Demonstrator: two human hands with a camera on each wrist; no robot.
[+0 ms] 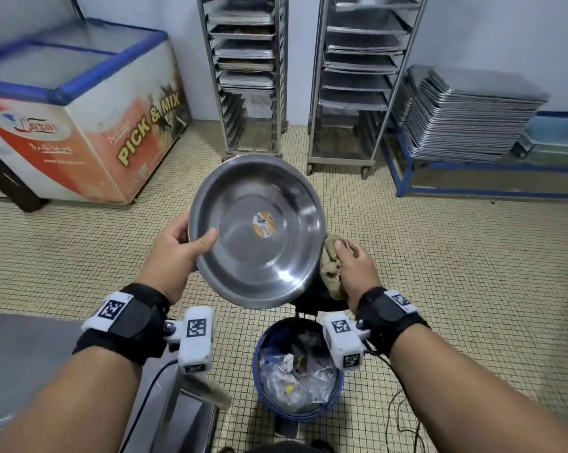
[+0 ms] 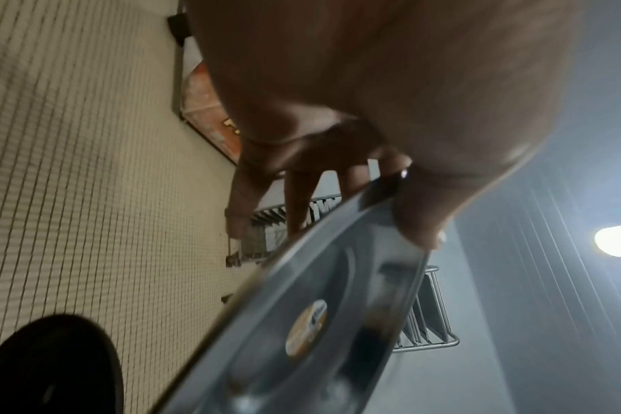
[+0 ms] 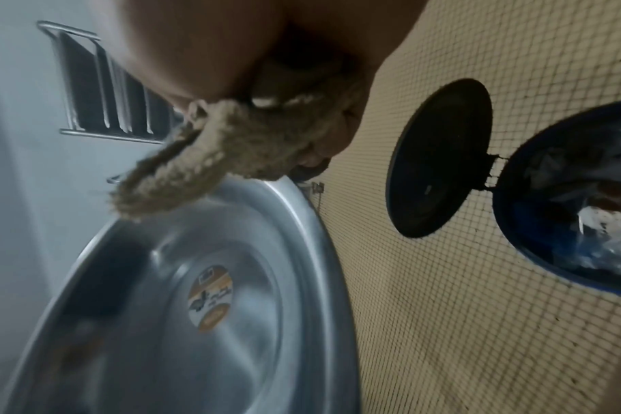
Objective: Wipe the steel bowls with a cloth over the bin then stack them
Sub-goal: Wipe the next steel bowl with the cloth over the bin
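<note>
A wide steel bowl (image 1: 259,230) with a round sticker in its bottom is held tilted toward me above the floor, just beyond the open blue bin (image 1: 297,371). My left hand (image 1: 181,246) grips its left rim, thumb inside, fingers behind; the left wrist view shows that rim (image 2: 337,252) pinched the same way. My right hand (image 1: 354,266) holds a bunched tan cloth (image 1: 330,266) against the bowl's right rim. In the right wrist view the cloth (image 3: 213,157) hangs over the rim of the bowl (image 3: 203,294).
The bin holds plastic rubbish, and its black lid (image 3: 440,157) stands open behind it. A steel counter (image 1: 30,354) lies at my lower left. A chest freezer (image 1: 79,109) stands far left, two tray racks (image 1: 250,73) ahead, stacked trays (image 1: 465,119) at right. Tiled floor surrounds the bin.
</note>
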